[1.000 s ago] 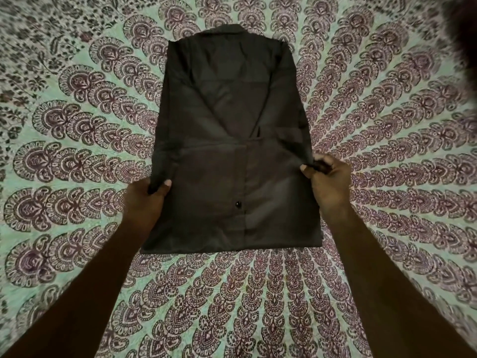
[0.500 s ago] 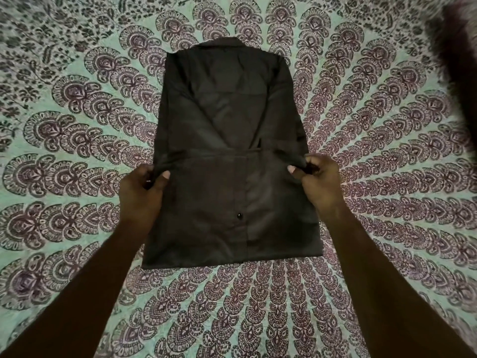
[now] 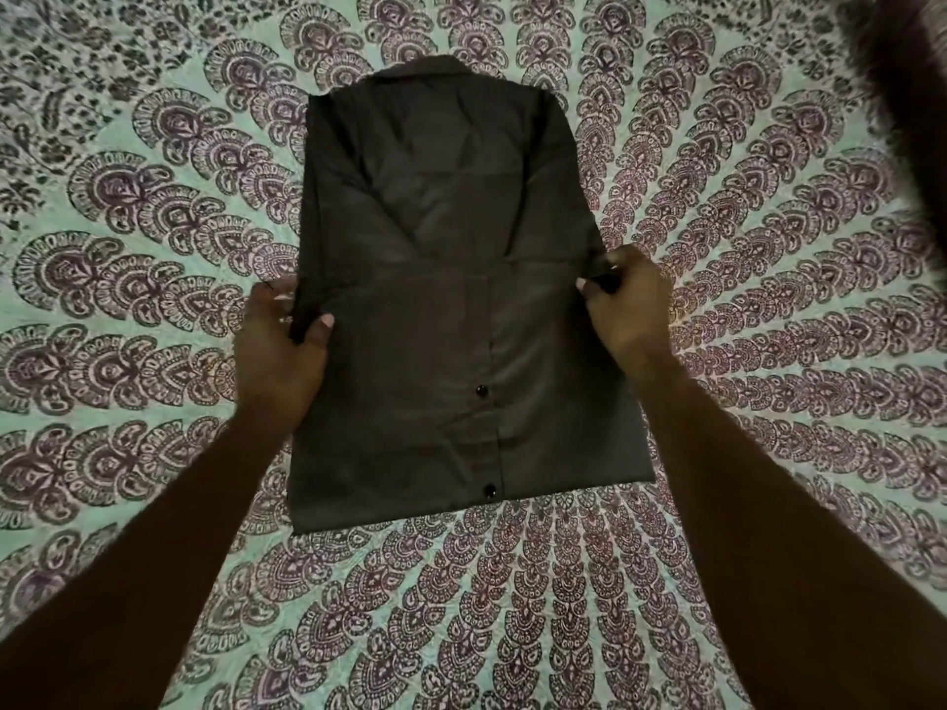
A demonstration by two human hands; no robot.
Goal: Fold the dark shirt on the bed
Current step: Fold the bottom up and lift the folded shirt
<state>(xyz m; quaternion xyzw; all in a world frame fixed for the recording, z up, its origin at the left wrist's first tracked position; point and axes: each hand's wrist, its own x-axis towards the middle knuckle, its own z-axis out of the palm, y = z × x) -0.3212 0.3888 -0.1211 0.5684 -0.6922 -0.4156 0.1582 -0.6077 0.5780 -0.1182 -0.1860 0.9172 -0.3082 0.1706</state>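
Fold of hem toward collar is judged in hand. Dark shirt, sides tucked in, is laid mid-bed, collar at the far end. Lifted edge is pinched by left hand and right hand, arms outstretched. Next, edge to be carried level to collar.

One dark shirt lies on one bed. Two hands are in view: one left hand and one right hand. Two buttons show on the shirt, an upper button and a lower button. One blurred dark shape sits at the bed's far right corner.
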